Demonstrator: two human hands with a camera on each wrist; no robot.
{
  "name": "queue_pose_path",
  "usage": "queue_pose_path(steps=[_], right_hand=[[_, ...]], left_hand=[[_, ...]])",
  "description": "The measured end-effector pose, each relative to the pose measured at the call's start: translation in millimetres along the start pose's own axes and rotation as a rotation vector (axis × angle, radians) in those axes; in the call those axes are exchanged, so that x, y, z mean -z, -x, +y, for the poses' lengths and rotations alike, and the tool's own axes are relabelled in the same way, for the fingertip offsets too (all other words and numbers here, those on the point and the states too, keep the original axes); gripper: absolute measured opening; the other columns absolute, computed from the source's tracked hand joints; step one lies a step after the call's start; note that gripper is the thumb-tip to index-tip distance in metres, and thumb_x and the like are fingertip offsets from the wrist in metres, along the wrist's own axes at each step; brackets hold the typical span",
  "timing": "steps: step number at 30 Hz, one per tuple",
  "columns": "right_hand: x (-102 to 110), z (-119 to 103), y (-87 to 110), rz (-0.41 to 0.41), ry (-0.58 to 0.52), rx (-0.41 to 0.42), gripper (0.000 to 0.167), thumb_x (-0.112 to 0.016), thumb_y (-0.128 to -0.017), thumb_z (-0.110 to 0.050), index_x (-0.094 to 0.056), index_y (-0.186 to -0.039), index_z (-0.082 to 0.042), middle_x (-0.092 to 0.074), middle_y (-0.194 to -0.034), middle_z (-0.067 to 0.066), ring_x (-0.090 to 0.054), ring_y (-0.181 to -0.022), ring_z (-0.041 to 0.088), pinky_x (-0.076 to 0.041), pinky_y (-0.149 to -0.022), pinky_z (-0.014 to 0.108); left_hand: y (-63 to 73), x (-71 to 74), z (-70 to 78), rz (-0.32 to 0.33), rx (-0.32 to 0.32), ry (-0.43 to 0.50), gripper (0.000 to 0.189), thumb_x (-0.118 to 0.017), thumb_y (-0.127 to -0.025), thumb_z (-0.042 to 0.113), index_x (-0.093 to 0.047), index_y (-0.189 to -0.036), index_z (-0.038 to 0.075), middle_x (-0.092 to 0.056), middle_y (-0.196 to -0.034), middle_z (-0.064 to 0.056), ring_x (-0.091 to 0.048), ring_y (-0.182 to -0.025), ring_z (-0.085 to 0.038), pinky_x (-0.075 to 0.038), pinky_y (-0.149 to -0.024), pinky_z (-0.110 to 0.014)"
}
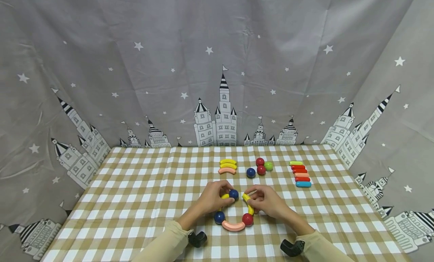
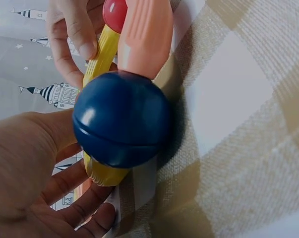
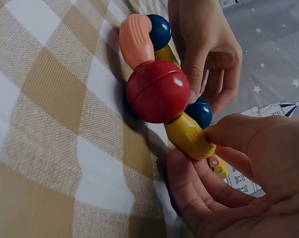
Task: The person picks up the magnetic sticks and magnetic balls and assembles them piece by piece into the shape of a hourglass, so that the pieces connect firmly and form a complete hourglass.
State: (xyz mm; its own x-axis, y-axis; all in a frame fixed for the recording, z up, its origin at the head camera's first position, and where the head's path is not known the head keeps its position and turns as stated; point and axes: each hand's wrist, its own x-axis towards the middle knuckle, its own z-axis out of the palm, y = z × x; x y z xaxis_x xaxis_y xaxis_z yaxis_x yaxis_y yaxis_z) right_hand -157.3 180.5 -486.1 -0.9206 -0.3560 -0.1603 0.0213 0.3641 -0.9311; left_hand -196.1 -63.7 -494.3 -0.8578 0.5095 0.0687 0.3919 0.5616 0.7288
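A partly built ring of balls and curved rods lies on the cloth between both hands. My left hand pinches a dark blue ball between thumb and fingertips, at the end of a yellow curved rod. On the other side, my right hand grips a second yellow curved rod, whose upper end stands apart from that ball. This rod joins a red ball. A pink curved rod links the red ball to another blue ball at lower left.
Beyond the hands lie yellow curved rods and a pink one. Right of them sit a blue ball, two red balls and a green ball. Several straight rods are lined up farther right on the checked tablecloth.
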Motion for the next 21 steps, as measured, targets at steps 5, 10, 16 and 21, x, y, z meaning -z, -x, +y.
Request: queue_pose_path(steps=[5,10,16,21], right_hand=[[-1.5,-3.7,-3.0,-0.02,0.033,0.007,0.026,-0.071,-0.095,-0.006,-0.069,-0.121,-0.003,-0.073,-0.096,0.01,-0.063,-0.068,0.02,-0.054,-0.059,0.032],[-1.9,-6.3,-6.7,-0.027,0.085,-0.014,0.025,-0.069,-0.095,-0.007,-0.071,-0.12,-0.008,-0.072,-0.095,0.007,-0.061,-0.065,0.017,-0.049,-0.056,0.028],[-1.8,-7.6,-12.0,-0.02,0.133,-0.034,0.024,-0.07,-0.096,-0.009,-0.073,-0.12,-0.01,-0.071,-0.092,0.004,-0.06,-0.066,0.017,-0.048,-0.057,0.027],[-0.4,-7.4,-16.3,-0.014,0.137,-0.047,0.022,-0.071,-0.096,-0.011,-0.074,-0.118,-0.012,-0.072,-0.093,0.003,-0.061,-0.069,0.019,-0.051,-0.062,0.03]], left_hand=[[0.1,0.1,-1.0,0.006,-0.012,-0.002,0.026,-0.086,-0.085,0.018,-0.072,-0.107,0.015,-0.068,-0.089,0.004,-0.055,-0.073,-0.011,-0.044,-0.065,-0.025],[0.9,0.4,-0.8,0.007,-0.019,0.021,0.025,-0.085,-0.085,0.016,-0.073,-0.107,0.015,-0.068,-0.089,0.004,-0.058,-0.073,-0.014,-0.045,-0.064,-0.025],[1.4,-0.1,-1.0,0.015,-0.043,0.035,0.025,-0.084,-0.085,0.013,-0.073,-0.107,0.014,-0.069,-0.09,0.004,-0.061,-0.074,-0.016,-0.046,-0.065,-0.024],[0.9,-0.2,-1.0,0.022,-0.043,0.026,0.025,-0.084,-0.085,0.013,-0.072,-0.107,0.014,-0.069,-0.09,0.003,-0.06,-0.074,-0.016,-0.046,-0.064,-0.024]])
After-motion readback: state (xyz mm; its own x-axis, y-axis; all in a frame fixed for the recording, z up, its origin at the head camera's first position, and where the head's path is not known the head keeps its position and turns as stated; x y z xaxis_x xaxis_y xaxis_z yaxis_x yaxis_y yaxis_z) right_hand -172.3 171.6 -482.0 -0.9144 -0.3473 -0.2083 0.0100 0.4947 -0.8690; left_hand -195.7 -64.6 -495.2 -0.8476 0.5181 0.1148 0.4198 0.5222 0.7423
